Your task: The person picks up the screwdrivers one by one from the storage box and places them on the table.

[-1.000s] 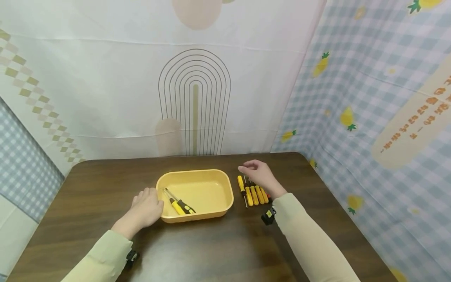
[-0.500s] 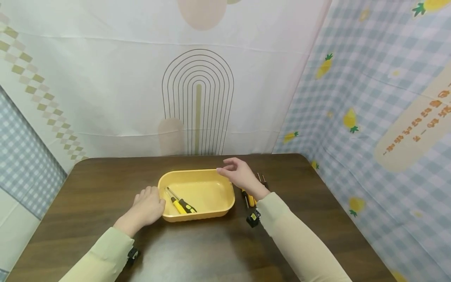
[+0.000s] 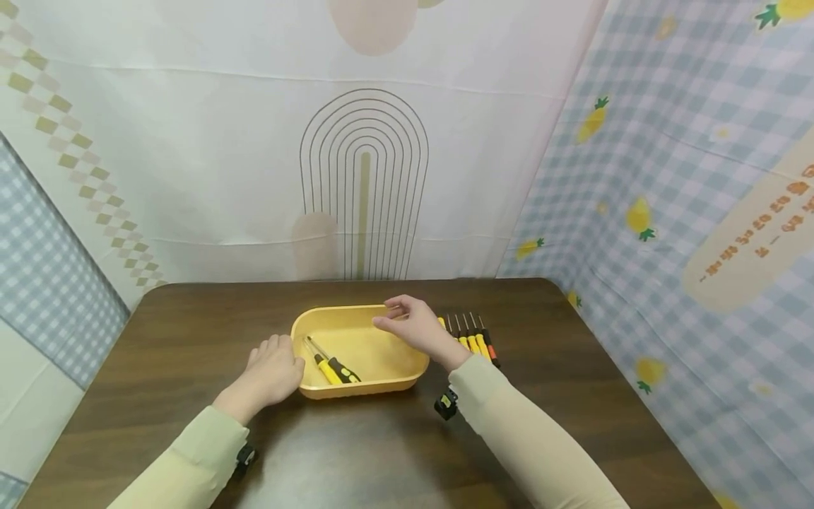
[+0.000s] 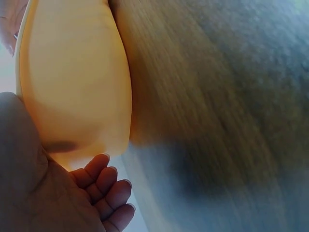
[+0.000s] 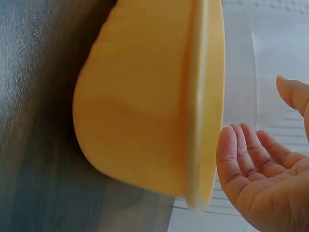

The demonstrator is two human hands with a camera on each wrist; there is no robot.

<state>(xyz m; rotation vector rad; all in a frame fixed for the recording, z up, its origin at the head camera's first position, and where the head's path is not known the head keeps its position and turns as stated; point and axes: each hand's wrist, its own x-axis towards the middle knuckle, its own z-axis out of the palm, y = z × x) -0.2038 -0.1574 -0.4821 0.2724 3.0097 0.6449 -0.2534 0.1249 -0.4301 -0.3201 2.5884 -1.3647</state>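
Table [image 3: 540,382]: dark brown, wood-grained, far corners rounded. White backdrop [image 3: 242,162]: behind the table, printed with concentric arch motif [image 3: 364,205]. Right-side cloth [image 3: 674,113]: blue-and-white check, bearing yellow pineapple prints [image 3: 592,126] and orange lettering [image 3: 779,203]. Left-side cloth [image 3: 51,247]: checked likewise.

A tray [image 3: 375,387] sits lower centre of the head frame, on the table [image 3: 356,452]; two screwdrivers [image 3: 328,370] in its left half; more screwdrivers [image 3: 473,344] to its right; cloth [image 3: 242,155] behind.
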